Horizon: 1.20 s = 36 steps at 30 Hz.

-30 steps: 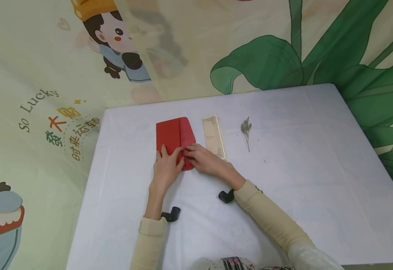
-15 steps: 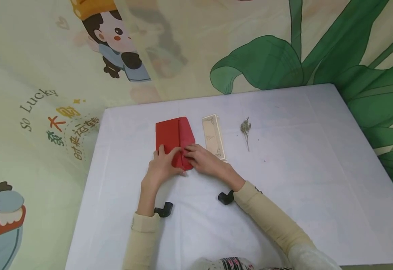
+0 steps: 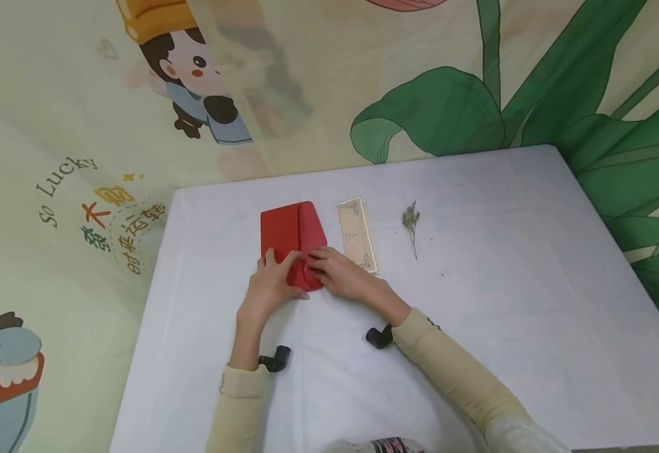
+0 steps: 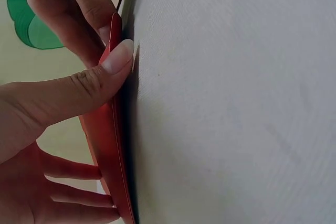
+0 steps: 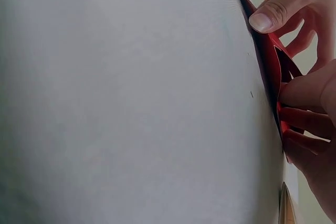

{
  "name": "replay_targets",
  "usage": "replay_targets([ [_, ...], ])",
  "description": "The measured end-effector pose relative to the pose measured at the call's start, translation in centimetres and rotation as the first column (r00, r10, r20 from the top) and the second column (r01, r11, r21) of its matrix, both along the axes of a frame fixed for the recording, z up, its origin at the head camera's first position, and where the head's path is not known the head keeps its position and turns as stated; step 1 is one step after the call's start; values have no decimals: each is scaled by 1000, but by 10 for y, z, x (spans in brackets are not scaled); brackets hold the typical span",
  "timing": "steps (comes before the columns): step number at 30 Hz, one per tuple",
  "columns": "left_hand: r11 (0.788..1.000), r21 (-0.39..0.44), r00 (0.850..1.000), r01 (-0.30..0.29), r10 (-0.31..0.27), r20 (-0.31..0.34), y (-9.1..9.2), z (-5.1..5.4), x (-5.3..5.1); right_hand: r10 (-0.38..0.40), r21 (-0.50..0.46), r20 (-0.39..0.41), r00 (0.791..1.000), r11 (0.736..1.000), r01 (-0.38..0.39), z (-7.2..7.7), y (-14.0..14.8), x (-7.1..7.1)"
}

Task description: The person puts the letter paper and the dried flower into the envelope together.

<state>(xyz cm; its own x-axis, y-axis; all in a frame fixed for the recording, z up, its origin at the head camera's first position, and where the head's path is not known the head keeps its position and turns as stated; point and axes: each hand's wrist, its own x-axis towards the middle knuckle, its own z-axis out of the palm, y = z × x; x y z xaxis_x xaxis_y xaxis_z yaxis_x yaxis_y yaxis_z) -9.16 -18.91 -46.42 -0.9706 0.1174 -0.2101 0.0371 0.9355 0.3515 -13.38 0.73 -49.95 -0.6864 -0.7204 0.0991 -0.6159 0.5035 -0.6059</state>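
Note:
A red envelope (image 3: 280, 229) lies on the white table, its flap unfolded to the right. My left hand (image 3: 267, 286) holds the near part, fingers spread over the top and thumb on the near edge; the thumb (image 4: 63, 98) and envelope (image 4: 107, 145) show in the left wrist view. My right hand (image 3: 343, 274) has bent fingers at the mouth by the flap. In the right wrist view, the right thumb and fingers (image 5: 307, 111) pinch the envelope (image 5: 270, 69), whose mouth gapes slightly. The right fingertips are partly hidden.
A cream card (image 3: 356, 234) with a decorated border lies right of the envelope. Farther right is a small dried flower sprig (image 3: 411, 220). The table's far edge meets a printed cloth backdrop (image 3: 307, 145). Black wrist-camera parts (image 3: 275, 358) stick out by the sleeves.
The left hand has shifted slightly left, and its thumb has moved from the envelope's top to the near edge. The right hand stays almost where it was. The head view has tilted slightly.

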Motion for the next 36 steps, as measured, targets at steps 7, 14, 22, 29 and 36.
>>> replay_targets([
  [7, 1000, 7, 1000, -8, 8, 8, -1, 0, 1, -2, 11, -21, 1000, 1000, 2, 1, -2, 1],
  [14, 999, 26, 1000, -21, 21, -6, -4, 1, 3, 4, 58, -63, 998, 998, 0, 3, -5, 2],
  [22, 999, 48, 1000, -4, 4, -9, -4, -2, 1, -10, 59, -78, 997, 998, 15, 6, -4, 4],
  [29, 999, 43, 1000, -9, 9, -9, -2, -3, 2, -32, -33, -104, 994, 999, 29, 6, -2, 8],
  [36, 1000, 29, 1000, -11, 12, -19, -3, -1, 2, -166, -44, -147, 975, 986, 162, 12, 3, 12],
])
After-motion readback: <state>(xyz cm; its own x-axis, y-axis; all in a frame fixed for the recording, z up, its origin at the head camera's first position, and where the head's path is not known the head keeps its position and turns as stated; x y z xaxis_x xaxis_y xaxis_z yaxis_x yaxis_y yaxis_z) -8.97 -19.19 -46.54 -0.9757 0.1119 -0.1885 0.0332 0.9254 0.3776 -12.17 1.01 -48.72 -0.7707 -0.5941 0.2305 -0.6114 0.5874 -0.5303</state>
